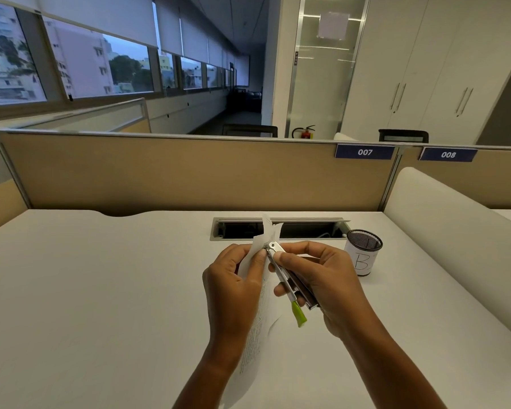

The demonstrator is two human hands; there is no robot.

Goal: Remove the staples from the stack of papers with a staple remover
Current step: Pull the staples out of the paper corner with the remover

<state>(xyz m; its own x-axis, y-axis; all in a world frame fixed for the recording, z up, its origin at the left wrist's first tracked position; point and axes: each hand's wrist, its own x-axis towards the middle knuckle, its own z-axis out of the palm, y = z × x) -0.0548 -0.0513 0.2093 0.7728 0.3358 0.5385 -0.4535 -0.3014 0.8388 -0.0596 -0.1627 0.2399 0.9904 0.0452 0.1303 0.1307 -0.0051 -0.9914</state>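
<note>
Head view, centre of frame: we saw the left hand (pixel 230 287) pinching the stack of papers (pixel 257 343) above the bench (pixel 101 290), the staple remover (pixel 283 276) tip at their upper corner, the right hand (pixel 334 287) curled round it, a mesh cup (pixel 363 252) further right.

A white paper label (pixel 361 262) wrapped around a black mesh pen cup (pixel 364 245) carries a hand-drawn capital "B". Behind the cup, up on the tan desk partition (pixel 189 172), a blue plate (pixel 365 152) reads "007" in white. A second blue plate (pixel 448 154), behind the cup and to its right, reads "008". Left of the cup, fine print on the stack of papers (pixel 257 335) is too small to read.
</note>
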